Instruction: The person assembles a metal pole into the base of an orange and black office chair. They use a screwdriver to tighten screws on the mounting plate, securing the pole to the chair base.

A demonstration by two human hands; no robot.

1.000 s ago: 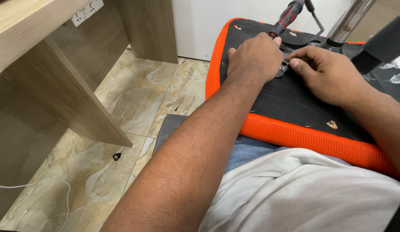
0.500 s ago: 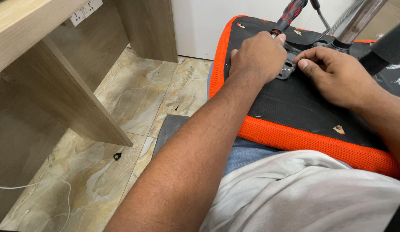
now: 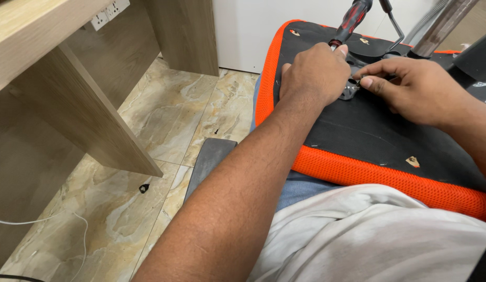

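An upturned chair seat [image 3: 368,130], black underneath with an orange mesh edge, rests on my lap. My left hand [image 3: 313,73] is closed around a screwdriver with a red and black handle [image 3: 351,20] that stands nearly upright on the seat's underside. My right hand [image 3: 410,89] lies next to it, with thumb and forefinger pinching a small metal part [image 3: 353,86] at a grey bracket between the two hands. The screwdriver's tip is hidden by my left hand.
A wooden desk [image 3: 39,62] with a wall socket [image 3: 110,13] stands to the left over a marble-pattern tile floor [image 3: 164,130]. A dark flat piece [image 3: 209,162] lies on the floor by my leg. A chair's metal column [image 3: 441,26] rises at top right.
Both hands have stayed at the bracket. My right hand's fingers have drawn together into a pinch at the small metal part, and the view has shifted slightly.
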